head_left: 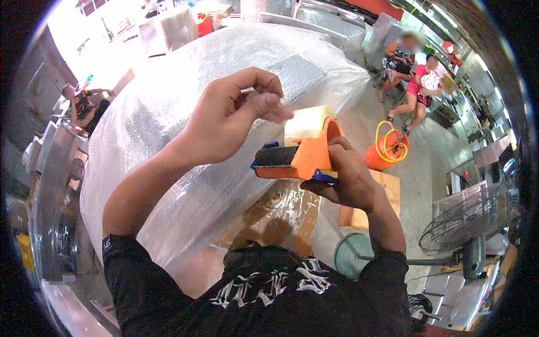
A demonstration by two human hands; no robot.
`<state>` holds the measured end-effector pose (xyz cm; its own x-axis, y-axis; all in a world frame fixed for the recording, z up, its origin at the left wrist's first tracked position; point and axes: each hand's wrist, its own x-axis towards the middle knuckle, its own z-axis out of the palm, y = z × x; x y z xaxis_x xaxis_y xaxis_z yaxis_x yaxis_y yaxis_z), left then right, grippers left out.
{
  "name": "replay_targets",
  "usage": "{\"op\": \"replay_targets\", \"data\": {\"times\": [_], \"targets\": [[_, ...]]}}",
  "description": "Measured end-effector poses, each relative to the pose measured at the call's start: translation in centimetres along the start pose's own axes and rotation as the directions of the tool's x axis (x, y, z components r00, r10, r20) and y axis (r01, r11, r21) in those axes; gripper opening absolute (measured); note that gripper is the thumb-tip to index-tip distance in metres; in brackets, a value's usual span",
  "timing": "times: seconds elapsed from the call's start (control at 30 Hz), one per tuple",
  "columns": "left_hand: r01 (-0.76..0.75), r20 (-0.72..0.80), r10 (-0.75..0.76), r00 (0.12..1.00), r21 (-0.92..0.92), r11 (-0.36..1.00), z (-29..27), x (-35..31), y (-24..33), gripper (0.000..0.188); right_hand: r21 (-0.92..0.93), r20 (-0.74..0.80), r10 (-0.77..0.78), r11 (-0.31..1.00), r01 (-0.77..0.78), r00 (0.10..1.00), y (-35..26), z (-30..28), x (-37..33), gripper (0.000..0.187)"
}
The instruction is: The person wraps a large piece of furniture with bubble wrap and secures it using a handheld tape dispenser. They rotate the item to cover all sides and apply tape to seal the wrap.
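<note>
My right hand (353,174) grips an orange tape dispenser (311,158) with a dark roller and a blue-edged front. A roll of pale yellowish packing tape (303,124) sits in it. Just left of the roll, my left hand (233,112) is closed, its thumb and fingers pinched at the tape's edge; the bit of tape between them is faint and partly hidden by the fingers. Beneath both hands spreads a large bundle covered in clear bubble wrap (163,123). Brown cardboard (306,219) with shiny tape across it lies close to my body.
An orange bucket (380,153) with a yellow hose stands right of the bundle, near a wooden box (387,191). A green round bin (351,253) and a standing fan (469,224) are at the near right. Two people sit at the far right, another person at the left.
</note>
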<state>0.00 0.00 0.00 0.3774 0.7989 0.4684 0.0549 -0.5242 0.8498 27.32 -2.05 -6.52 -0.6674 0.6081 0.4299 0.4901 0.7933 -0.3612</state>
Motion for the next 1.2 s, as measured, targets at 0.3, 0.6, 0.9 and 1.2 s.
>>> {"op": "replay_targets", "data": {"times": [0.3, 0.6, 0.9, 1.2], "targets": [[0.094, -0.400, 0.032, 0.916, 0.292, 0.952, -13.3, 9.9, -3.9, 0.023, 0.482, 0.056, 0.445, 0.772, -0.414, 0.894, 0.8, -1.0, 3.0, 0.050], [0.222, -0.195, -0.108, 0.975, 0.890, 0.399, -23.0, 15.7, -12.1, 0.021, 0.432, 0.506, 0.610, 0.433, -0.791, 0.610, 0.6, -5.5, 15.1, 0.056], [0.159, -0.173, -0.011, 0.985, 0.879, 0.449, -23.4, 12.5, -19.1, 0.047, 0.136, 0.600, 0.736, 0.292, -0.947, 0.313, 0.6, -5.1, 22.3, 0.056], [-0.180, 0.291, -0.311, 0.905, 0.923, 0.340, -18.9, 11.9, -18.8, 0.090, 0.075, 0.666, 0.720, 0.193, -0.978, 0.194, 1.0, -4.6, 23.0, 0.052]]}}
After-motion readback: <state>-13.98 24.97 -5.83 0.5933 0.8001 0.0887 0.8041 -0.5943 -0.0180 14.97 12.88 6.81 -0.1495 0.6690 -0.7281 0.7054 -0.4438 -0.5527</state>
